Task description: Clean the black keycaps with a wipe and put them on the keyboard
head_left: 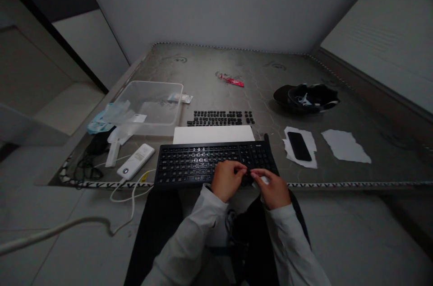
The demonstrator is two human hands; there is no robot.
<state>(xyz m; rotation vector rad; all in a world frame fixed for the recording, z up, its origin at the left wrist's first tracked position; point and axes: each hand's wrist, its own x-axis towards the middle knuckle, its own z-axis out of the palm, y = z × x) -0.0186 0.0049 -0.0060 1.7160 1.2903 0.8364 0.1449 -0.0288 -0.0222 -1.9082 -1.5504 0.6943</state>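
A black keyboard [199, 164] lies along the front edge of the mattress-like surface, with its keycaps off and bare key seats showing. My left hand [229, 180] is over its right part, thumb and fingers pinched on a small black keycap [248, 171]. From the other side the fingertips of my right hand [273, 189] meet it, closed around a bit of white tissue [264, 180]. Detached keycaps [218, 117] are laid out in rows beyond the keyboard. A white paper strip [214, 134] lies between them and the keyboard.
A clear plastic bin [152, 130] stands at left, near a white power bank [136, 161] with cables. To the right are a black phone [299, 146] on torn paper, another paper piece [347, 145] and a black cap [287, 98]. A red packet [233, 81] lies further back.
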